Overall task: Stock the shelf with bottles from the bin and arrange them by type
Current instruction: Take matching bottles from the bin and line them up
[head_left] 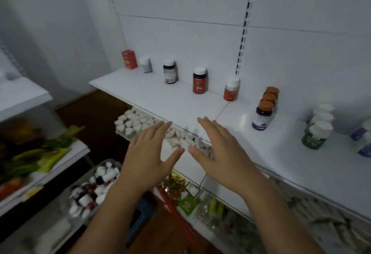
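Observation:
My left hand [149, 154] and my right hand [217, 149] hover side by side in front of the white shelf [160, 97], fingers straight, holding nothing. Along the back of the shelf stand a red box [129, 59], a white bottle [145, 64], a dark bottle [169, 71], a red "Fe" bottle [199, 80] and a red-labelled white bottle [231, 89]. Further right stand a row of orange-capped dark bottles [263, 116] and a row of green white-capped bottles [317, 133]. The clear bin [94, 189], holding several bottles, sits below my left arm.
Blue-labelled bottles [363, 141] stand at the right edge. Under the shelf lie several white packets [136, 122] and green and gold packets [186, 195]. A second shelf unit [26, 97] at left holds green bags [40, 153]. A slotted upright [244, 29] runs up the back panel.

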